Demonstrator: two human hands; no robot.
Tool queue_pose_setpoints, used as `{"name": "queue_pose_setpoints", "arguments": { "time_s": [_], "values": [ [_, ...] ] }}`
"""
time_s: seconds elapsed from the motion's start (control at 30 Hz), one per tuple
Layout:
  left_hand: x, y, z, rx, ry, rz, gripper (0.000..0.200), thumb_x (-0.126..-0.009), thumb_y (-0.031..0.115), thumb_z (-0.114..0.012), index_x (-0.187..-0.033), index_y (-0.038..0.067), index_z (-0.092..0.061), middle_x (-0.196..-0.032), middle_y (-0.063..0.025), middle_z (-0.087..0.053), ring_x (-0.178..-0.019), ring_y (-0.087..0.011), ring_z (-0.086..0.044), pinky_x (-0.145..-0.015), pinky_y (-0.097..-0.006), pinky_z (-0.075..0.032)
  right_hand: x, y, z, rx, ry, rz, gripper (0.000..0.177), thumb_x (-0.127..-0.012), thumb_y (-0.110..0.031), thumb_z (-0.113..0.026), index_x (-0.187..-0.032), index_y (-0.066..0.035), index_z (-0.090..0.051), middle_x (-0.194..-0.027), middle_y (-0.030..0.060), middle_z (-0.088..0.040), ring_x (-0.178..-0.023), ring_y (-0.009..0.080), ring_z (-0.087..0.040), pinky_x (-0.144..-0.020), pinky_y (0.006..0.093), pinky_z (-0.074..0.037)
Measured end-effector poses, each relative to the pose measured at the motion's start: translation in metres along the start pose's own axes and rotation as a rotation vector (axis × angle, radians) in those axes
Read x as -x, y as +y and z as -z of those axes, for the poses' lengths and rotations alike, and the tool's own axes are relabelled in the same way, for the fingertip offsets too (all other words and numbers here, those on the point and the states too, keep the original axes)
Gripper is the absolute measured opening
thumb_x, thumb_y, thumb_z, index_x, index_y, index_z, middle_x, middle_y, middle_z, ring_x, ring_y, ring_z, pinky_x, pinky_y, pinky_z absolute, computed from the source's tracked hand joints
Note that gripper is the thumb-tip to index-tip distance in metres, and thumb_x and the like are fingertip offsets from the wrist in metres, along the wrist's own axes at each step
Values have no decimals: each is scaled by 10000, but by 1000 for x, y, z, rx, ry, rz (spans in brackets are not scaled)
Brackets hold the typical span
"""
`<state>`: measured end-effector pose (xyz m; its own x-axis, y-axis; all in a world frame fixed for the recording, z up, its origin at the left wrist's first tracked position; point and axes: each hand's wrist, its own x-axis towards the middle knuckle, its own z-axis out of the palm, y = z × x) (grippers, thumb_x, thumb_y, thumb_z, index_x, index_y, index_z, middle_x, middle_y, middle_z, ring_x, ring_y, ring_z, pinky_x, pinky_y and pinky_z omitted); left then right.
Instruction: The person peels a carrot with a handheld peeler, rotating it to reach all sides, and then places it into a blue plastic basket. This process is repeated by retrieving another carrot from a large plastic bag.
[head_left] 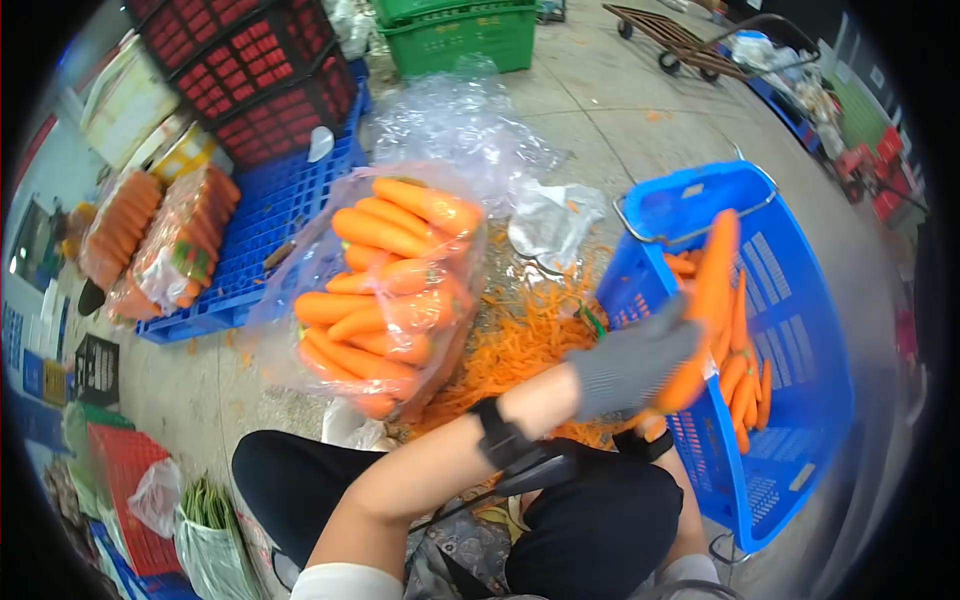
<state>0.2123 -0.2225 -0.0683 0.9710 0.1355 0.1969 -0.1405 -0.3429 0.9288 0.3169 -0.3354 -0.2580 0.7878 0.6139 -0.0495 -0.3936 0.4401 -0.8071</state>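
Observation:
My left hand [635,370], in a grey glove with a dark band on the wrist, is closed round a large carrot [718,275] at the basket's near edge. The carrot is tilted and blurred. Below it, my right hand [654,430] is mostly hidden behind the left hand and carrot, so its fingers cannot be made out. The blue basket [815,350] holds several carrots [738,385]. Left of my hands, an open clear plastic bag [270,315] holds several large carrots [385,310]. Orange peelings [515,350] lie between bag and basket.
A blue pallet [265,225] stands at the left, with bagged carrots [185,230] and stacked dark crates [250,70]. Behind are crumpled plastic [450,120] and a green crate [460,45]. A cart [675,38] stands farther back. Green vegetables [205,503] sit at lower left.

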Motion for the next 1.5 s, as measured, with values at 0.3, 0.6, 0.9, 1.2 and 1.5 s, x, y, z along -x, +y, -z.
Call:
{"name": "queue_pose_setpoints", "arguments": {
  "time_s": [0.3,0.6,0.9,1.2,1.5],
  "values": [
    [73,-47,222,-1211,276,449,352,-765,7,-468,-1109,78,-485,-1116,-172,-543,-998,-366,-540,-828,-424,-443,29,-45,-39,1200,-194,-60,237,-898,-218,-489,-1018,-21,-545,-830,183,-587,-782,322,-586,-667,363,-442],
    [113,-38,284,-1516,-33,430,453,-749,178,-619,-1164,92,-460,-1145,-138,-493,-1084,-322,-482,-915,-396,-398,44,-50,-54,1162,-269,-91,238,-900,-200,-492,-1055,-25,-537,-779,119,-587,-715,211,-577,-635,341,-435],
    [101,28,121,404,590,302,520,-888,249,-520,-1299,-10,-335,-1143,-104,-495,-975,-152,-516,-840,-284,-432,55,-88,-97,946,-441,252,259,-848,-118,-538,-1099,-52,-550,-753,75,-564,-653,174,-558,-587,316,-430],
    [72,-54,0,1349,358,462,521,-905,468,-432,-1112,-8,-478,-944,-128,-579,-844,-239,-589,-750,-384,-496,64,-109,-82,1260,-692,447,235,-768,-111,-620,-1000,-80,-599,-749,104,-559,-653,265,-567,-555,354,-432],
    [103,-64,-32,1424,382,617,518,-887,464,-470,-1143,13,-466,-962,-143,-574,-827,-270,-583,-716,-386,-494,-14,-85,-53,1332,-198,357,216,-894,-161,-472,-1045,-51,-582,-867,171,-595,-780,339,-582,-688,387,-469]
  ]
}}
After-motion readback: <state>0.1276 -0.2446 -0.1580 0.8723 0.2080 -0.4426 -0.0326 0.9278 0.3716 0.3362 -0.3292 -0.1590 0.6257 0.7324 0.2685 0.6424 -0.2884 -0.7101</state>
